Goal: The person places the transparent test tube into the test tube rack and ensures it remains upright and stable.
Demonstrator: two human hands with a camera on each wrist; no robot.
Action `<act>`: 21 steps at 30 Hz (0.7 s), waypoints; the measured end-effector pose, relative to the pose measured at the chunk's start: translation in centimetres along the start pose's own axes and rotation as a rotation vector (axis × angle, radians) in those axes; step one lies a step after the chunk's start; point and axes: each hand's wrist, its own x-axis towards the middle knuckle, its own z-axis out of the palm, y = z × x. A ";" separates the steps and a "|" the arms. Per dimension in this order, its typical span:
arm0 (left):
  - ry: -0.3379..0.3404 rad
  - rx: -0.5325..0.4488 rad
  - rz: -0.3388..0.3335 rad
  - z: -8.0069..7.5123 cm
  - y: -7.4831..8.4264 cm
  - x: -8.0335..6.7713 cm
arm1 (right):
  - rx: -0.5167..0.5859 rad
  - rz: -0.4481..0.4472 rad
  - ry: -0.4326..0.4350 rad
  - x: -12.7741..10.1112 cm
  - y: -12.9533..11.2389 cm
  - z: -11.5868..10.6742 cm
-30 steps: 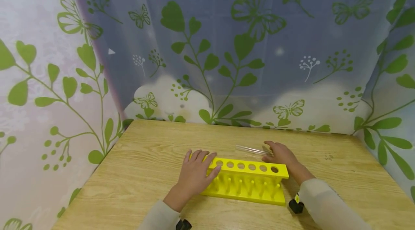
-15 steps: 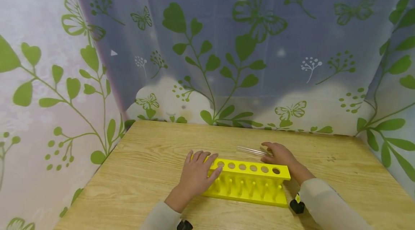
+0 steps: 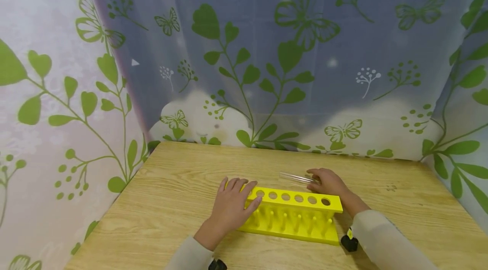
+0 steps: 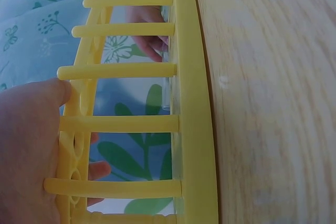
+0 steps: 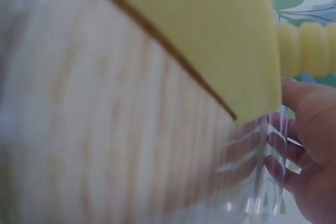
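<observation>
A yellow test tube rack (image 3: 292, 203) stands upright on the table, its holes showing no tubes. My left hand (image 3: 230, 206) holds its left end, with the thumb in front and the fingers over the top board; in the left wrist view the fingertips show behind the rack (image 4: 194, 103). Clear glass test tubes (image 3: 295, 177) lie flat behind the rack. Around their right ends is my right hand (image 3: 329, 183), thumb and fingers on either side. In the right wrist view its fingers show through the glass, and the rack's corner covers part of the hand (image 5: 320, 150).
The wood-grain table (image 3: 183, 198) reaches back to a curtain (image 3: 259, 92) printed with leaves and butterflies. Pale fabric (image 3: 49, 143) with similar leaves hangs along the left side. A small black device (image 3: 348, 242) sits at the right sleeve.
My right hand has shifted slightly left along the test tubes. The left hand stays on the rack, and the whole head view has drifted a little.
</observation>
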 end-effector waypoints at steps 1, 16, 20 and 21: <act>0.000 0.001 0.001 0.0 0.0 0.0 | 0.000 -0.016 0.006 0.0 0.1 0.0; -0.015 0.003 -0.010 -0.1 0.1 0.0 | -0.081 0.094 -0.049 0.5 -1.9 -0.5; -0.008 0.007 -0.009 0.0 0.0 0.0 | -0.076 0.057 -0.042 0.5 -1.5 -0.3; -0.007 0.010 -0.009 0.0 0.0 0.0 | -0.074 0.049 -0.041 0.5 -1.4 -0.3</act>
